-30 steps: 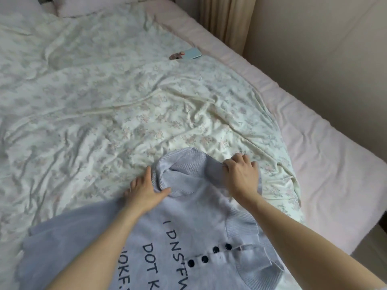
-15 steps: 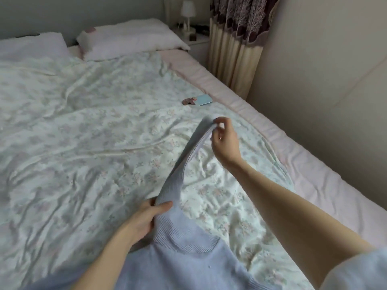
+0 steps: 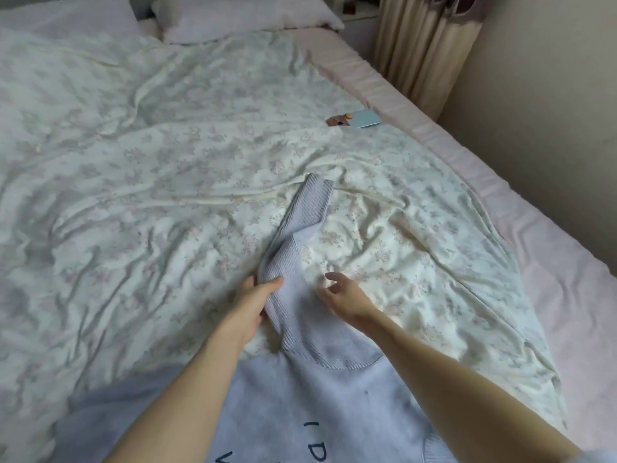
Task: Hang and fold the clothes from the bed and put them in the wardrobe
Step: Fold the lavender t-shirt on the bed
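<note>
A pale lilac knit sweater (image 3: 320, 389) with dark printed letters lies on the bed in front of me. Its ribbed collar or sleeve end (image 3: 307, 208) stretches away from me across the floral duvet (image 3: 167, 182). My left hand (image 3: 250, 304) pinches the ribbed strip near its base, thumb on top. Just right of the strip, my right hand (image 3: 344, 294) hovers with fingers spread and holds nothing. The sweater's lower part runs out of the frame at the bottom.
A light blue phone with a small brown item beside it (image 3: 359, 119) lies near the bed's right side. Pillows (image 3: 240, 18) sit at the head. A pink mattress edge (image 3: 551, 262) runs along the wall, and a beige curtain (image 3: 420, 45) hangs at the far right.
My right hand let go of the raised ribbed end, which now lies flat on the duvet, and drew back toward me. My left hand kept its grip near the base.
</note>
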